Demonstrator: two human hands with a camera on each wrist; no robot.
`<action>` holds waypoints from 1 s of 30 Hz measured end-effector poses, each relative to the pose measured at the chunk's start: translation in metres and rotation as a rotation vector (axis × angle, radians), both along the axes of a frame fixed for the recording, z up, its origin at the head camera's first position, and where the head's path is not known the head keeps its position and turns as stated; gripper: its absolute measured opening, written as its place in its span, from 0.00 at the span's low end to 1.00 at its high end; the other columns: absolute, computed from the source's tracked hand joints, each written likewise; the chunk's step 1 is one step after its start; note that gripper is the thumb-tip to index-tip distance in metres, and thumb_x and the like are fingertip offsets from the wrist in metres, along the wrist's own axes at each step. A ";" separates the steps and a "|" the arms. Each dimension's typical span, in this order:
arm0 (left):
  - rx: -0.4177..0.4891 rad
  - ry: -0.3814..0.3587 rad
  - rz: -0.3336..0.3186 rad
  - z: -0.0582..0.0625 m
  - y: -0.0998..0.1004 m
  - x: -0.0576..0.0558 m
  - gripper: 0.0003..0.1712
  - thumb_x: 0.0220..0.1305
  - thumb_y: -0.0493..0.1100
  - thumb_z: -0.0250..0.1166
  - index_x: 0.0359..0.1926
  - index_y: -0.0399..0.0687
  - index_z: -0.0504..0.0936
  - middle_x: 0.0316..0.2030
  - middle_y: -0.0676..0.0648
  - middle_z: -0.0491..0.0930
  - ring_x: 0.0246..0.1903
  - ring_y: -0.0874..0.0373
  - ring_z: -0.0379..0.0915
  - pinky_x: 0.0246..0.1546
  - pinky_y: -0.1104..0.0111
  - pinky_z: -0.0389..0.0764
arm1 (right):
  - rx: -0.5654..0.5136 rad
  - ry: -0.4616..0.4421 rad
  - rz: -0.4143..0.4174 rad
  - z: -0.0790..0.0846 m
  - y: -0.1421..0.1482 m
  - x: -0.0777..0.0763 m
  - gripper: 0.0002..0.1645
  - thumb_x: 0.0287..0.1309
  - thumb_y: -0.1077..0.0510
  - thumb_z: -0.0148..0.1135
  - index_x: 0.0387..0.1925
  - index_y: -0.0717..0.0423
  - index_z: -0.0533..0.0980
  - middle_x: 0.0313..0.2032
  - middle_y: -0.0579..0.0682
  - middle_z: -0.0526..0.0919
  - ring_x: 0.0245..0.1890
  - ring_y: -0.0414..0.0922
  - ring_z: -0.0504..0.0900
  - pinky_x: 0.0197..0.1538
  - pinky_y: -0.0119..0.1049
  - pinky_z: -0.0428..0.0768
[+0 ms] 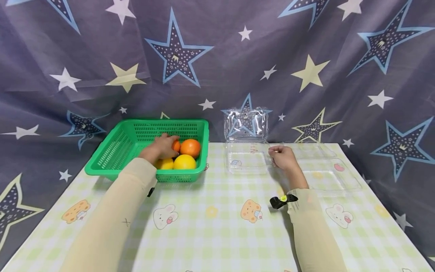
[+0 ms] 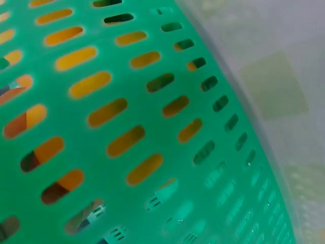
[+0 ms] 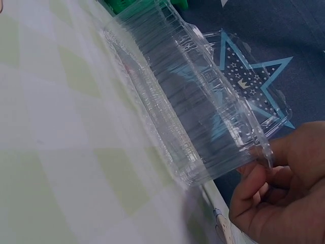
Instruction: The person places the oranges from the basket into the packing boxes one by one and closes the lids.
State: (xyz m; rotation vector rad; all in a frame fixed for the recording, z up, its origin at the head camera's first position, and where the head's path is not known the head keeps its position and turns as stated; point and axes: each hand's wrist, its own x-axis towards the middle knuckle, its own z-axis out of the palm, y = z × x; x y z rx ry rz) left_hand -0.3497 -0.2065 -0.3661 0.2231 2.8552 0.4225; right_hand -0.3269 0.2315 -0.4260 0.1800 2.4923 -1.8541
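Note:
My left hand (image 1: 164, 146) reaches into the green basket (image 1: 117, 121), its fingers curled over an orange (image 1: 175, 146) that is partly hidden. Beside that fruit sits a second orange (image 1: 190, 148), with a yellow round fruit (image 1: 184, 162) and another yellow fruit (image 1: 164, 163) nearer the front wall. Only the slotted basket wall (image 2: 152, 112), with orange and yellow behind it, fills the left wrist view. On the other side, my right hand (image 1: 283, 158) pinches the rim of a clear plastic clamshell box (image 3: 203, 122) between thumb and fingers. Its lid (image 1: 246, 124) stands raised at the back.
A second clear plastic box (image 1: 333, 175) lies opened out to the right of my right forearm. The checked tablecloth (image 1: 210, 234) covers the table, and a star-patterned curtain (image 1: 210, 45) hangs right behind its far edge.

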 end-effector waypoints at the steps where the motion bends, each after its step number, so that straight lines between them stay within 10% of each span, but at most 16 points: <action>1: -0.002 0.005 0.003 0.000 0.000 0.000 0.42 0.70 0.46 0.63 0.79 0.48 0.58 0.74 0.29 0.50 0.65 0.27 0.53 0.60 0.34 0.68 | -0.002 0.000 -0.001 0.000 0.000 0.000 0.23 0.76 0.60 0.53 0.62 0.72 0.71 0.21 0.46 0.72 0.16 0.36 0.67 0.22 0.28 0.67; 12: -0.016 0.100 0.023 -0.009 0.003 -0.004 0.37 0.67 0.41 0.67 0.74 0.48 0.65 0.69 0.27 0.51 0.61 0.25 0.52 0.53 0.37 0.73 | 0.004 0.011 0.005 0.000 -0.001 0.000 0.22 0.75 0.60 0.52 0.61 0.73 0.72 0.20 0.44 0.72 0.16 0.36 0.67 0.21 0.28 0.67; 30: -0.016 0.257 0.069 0.015 0.002 0.003 0.37 0.61 0.52 0.70 0.69 0.52 0.71 0.63 0.29 0.55 0.56 0.28 0.49 0.48 0.40 0.63 | -0.013 0.004 0.005 0.001 0.000 0.001 0.22 0.76 0.60 0.53 0.62 0.73 0.71 0.19 0.45 0.71 0.16 0.36 0.65 0.21 0.28 0.66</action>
